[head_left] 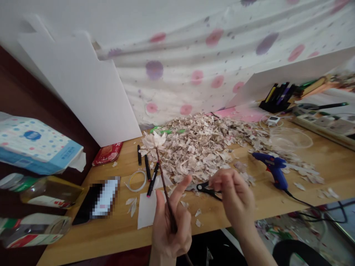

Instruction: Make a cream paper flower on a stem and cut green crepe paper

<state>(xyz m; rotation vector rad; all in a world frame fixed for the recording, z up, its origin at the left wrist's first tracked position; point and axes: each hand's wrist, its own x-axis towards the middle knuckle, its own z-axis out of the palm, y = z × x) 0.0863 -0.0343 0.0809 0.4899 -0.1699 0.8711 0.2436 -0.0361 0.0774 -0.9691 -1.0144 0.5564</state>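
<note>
My left hand (173, 221) is wrapped round a thin brown stem (165, 186), with the thumb and index finger pointing away from it. At the stem's upper tip sits a flower (154, 141) of pale, papery petals. To the right, my right hand (235, 194) is raised with its fingertips pinched together; whatever lies between them is too small to make out. Just behind that hand are scissors with black handles (203, 187), partly covered by it. Beyond both hands spreads a large heap of dry, pale petals (194, 147).
A blue glue gun (273, 168) with its cord lies on the right. Black markers (147, 168), a clear ring (138, 181), white paper (145, 210) and a phone (97, 201) are on the left. Bottles (50, 190) and a tissue pack (36, 144) edge the far left.
</note>
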